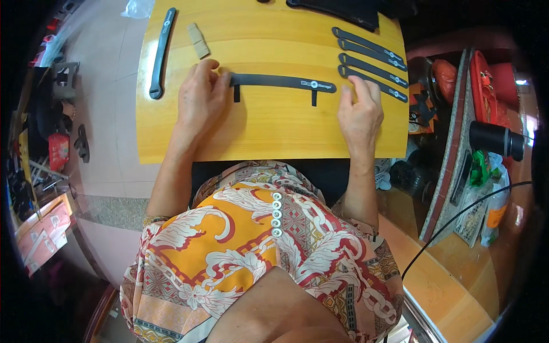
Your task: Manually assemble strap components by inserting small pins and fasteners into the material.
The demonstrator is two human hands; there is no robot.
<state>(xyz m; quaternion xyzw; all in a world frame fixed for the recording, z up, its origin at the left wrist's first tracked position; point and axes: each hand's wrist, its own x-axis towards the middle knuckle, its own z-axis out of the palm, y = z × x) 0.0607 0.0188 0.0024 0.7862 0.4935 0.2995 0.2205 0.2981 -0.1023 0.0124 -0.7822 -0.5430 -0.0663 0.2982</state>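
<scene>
A black strap [269, 81] with pale printing near its right end lies crosswise on the yellow wooden table [274, 131]. My left hand [201, 94] is closed at the strap's left end, its fingers curled and hiding that tip. My right hand [360, 108] rests just past the strap's rounded right end, apart from it, with thumb and fingers apart and nothing between them. Two short black strips, a left one [237, 94] and a right one [314, 99], stick out below the strap's near edge.
Several similar straps [372, 68] lie in a row at the table's right. Another strap [163, 51] lies at the left, near a small tan folded piece [198, 40]. A black flat item [337, 12] is at the far edge. A cluttered shelf [452, 143] stands to the right.
</scene>
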